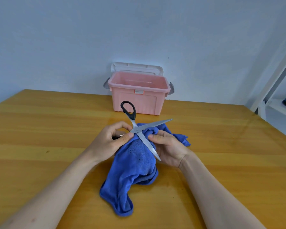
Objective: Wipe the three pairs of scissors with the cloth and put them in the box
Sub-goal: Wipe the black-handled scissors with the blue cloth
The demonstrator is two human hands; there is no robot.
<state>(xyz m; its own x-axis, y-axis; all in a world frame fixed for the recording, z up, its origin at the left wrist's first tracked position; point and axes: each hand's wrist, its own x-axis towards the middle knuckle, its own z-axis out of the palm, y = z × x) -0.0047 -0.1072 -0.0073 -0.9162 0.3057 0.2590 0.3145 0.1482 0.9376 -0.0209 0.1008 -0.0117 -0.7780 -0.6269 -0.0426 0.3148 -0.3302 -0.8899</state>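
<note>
Centrally, on the wooden table [56, 129], the open pink box [139, 90] stands behind a blue cloth [132, 166]. Scissors [139, 132], blades spread, cross above it: one tip points right, one toward the viewer. Left hand [109, 141] pinches the pivot; right hand [168, 147] grips cloth.

Left hand [111, 141] pinches with thumb and forefinger; right hand [168, 149] curled in a grip, palm up
</note>
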